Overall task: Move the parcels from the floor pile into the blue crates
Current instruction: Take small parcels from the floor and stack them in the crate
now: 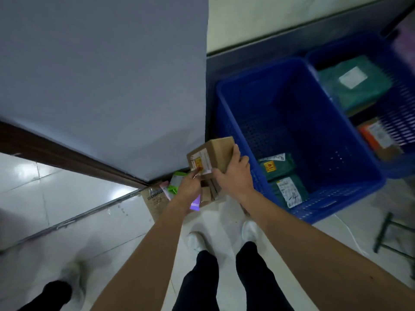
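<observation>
Parcel (213, 153), held just left of the blue crate (341, 198), may slip, I judge: only my right hand (233, 173) curls fingers round it, my left hand (189, 184) merely touching its label (201, 162).

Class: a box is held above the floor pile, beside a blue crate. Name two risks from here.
1. The right hand grips the box by one edge and the left hand only touches it, so it may slip onto the pile.
2. It may clip the crate rim.
</observation>
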{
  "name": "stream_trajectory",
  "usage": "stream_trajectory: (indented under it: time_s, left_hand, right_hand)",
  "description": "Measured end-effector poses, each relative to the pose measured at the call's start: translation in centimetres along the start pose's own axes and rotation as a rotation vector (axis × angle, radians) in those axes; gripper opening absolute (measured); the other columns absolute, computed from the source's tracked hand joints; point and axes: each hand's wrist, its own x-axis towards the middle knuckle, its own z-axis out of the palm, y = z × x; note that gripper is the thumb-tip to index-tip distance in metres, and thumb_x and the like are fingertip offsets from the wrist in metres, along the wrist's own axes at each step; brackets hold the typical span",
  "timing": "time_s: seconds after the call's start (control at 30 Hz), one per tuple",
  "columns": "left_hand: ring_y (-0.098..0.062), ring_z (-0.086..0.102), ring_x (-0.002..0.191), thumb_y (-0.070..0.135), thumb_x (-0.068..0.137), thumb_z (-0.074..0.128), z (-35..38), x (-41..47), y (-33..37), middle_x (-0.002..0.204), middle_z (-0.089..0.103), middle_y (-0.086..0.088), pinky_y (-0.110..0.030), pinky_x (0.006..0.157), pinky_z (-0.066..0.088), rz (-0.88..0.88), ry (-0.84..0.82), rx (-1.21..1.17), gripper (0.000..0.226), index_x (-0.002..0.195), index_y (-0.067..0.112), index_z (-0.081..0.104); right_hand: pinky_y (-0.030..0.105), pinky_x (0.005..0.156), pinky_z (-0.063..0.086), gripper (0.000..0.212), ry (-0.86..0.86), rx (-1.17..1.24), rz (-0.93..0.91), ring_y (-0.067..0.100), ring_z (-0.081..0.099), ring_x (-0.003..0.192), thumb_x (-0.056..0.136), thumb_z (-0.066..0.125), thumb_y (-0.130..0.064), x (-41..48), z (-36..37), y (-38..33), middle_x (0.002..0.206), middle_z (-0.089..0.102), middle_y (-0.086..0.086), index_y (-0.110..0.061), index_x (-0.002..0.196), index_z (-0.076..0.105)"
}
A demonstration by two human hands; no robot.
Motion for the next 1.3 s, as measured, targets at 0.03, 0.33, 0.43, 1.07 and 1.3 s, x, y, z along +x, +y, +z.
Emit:
stream_trajectory:
  time_s: [0.03, 0.33, 0.43, 1.07, 1.3]
  left_hand:
    - [-0.025, 0.061, 0.121, 0.038, 0.093, 0.054, -0.4, -1.1, 0.9, 0.129, 0.067, 0.003, -0.045, 0.110, 0.044, 0.015, 0.017, 0.000, 0.027, 0.114, 0.042, 0.071]
    - [-0.013, 0.062, 0.088, 0.025, 0.100, 0.055, -1.8, -13.8, 11.4, 0.102, 0.070, -0.001, -0.031, 0.073, 0.047, 0.044, 0.024, -0.133, 0.018, 0.092, 0.022, 0.071]
    - [-0.015, 0.065, 0.092, 0.025, 0.097, 0.059, -1.6, -14.4, 13.2, 0.102, 0.072, -0.002, -0.029, 0.071, 0.049, 0.051, 0.011, -0.146, 0.013, 0.093, 0.022, 0.071]
    - [-0.018, 0.066, 0.092, 0.033, 0.098, 0.059, 18.6, -13.5, 22.8, 0.110, 0.071, -0.003, -0.042, 0.097, 0.049, 0.148, 0.215, -0.231, 0.029, 0.122, 0.018, 0.067]
    - [-0.010, 0.060, 0.082, 0.019, 0.099, 0.058, 26.2, -11.4, 25.1, 0.098, 0.066, 0.002, -0.024, 0.066, 0.048, 0.154, 0.346, -0.215, 0.021, 0.119, 0.015, 0.064]
  right_hand:
    - [0.045, 0.103, 0.039, 0.104, -0.004, 0.066, 0.037, 0.036, 0.036, 0.131, 0.087, 0.069, -0.047, -0.6, -1.0, -0.1, 0.143, 0.030, 0.016, -0.020, 0.160, 0.000]
    - [0.041, 0.106, 0.044, 0.103, -0.060, 0.654, 0.170, 0.023, 0.049, 0.126, 0.075, 0.083, -0.037, -3.0, -9.7, 2.0, 0.146, 0.042, 0.004, -0.034, 0.156, 0.020]
    - [0.041, 0.106, 0.047, 0.096, -0.117, 0.769, 0.169, 0.020, 0.054, 0.123, 0.081, 0.082, -0.027, -2.8, -12.5, 2.5, 0.143, 0.047, -0.001, -0.033, 0.156, 0.022]
    - [0.047, 0.111, 0.038, 0.047, -0.484, 0.847, 0.103, 0.020, 0.055, 0.122, 0.096, 0.063, -0.028, 9.2, -30.7, 16.7, 0.134, 0.058, 0.000, -0.031, 0.138, 0.041]
    - [0.041, 0.110, 0.038, 0.064, -0.432, 0.572, 0.115, 0.015, 0.049, 0.121, 0.098, 0.055, -0.039, 14.9, -34.0, 20.1, 0.144, 0.049, -0.007, -0.032, 0.157, 0.029]
